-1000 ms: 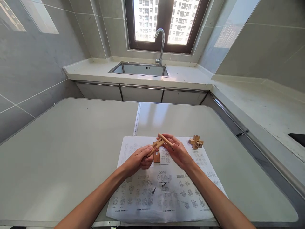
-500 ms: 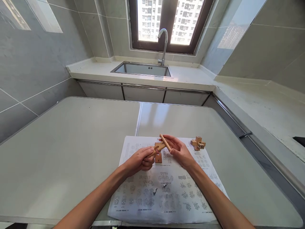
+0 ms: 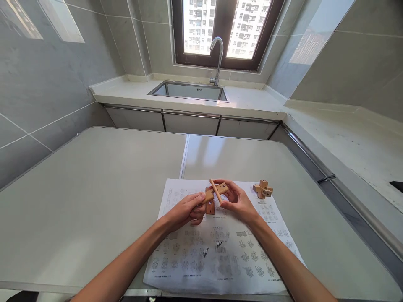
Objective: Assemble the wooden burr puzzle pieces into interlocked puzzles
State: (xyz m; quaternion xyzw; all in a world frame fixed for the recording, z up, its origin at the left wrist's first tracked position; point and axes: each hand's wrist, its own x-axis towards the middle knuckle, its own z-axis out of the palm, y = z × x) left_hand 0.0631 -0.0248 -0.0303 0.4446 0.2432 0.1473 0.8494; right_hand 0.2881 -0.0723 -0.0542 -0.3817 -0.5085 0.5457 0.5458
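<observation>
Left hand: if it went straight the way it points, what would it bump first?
The left hand would probably meet the thin wooden stick in the right hand first; depth is unclear.

A paper sheet [image 3: 189, 285] lies on the table [image 3: 94, 201] at its near edge, a block cluster [image 3: 263, 190] at the sheet's far right corner. Between the left hand [image 3: 189, 211] and right hand [image 3: 236, 202], above the sheet, a stick [image 3: 216, 192] crosses a bar [image 3: 208, 197]. Behind the table runs a counter [image 3: 245, 98] holding a sink [image 3: 192, 89], with a faucet [image 3: 217, 63] then a window [image 3: 223, 33] behind it.
</observation>
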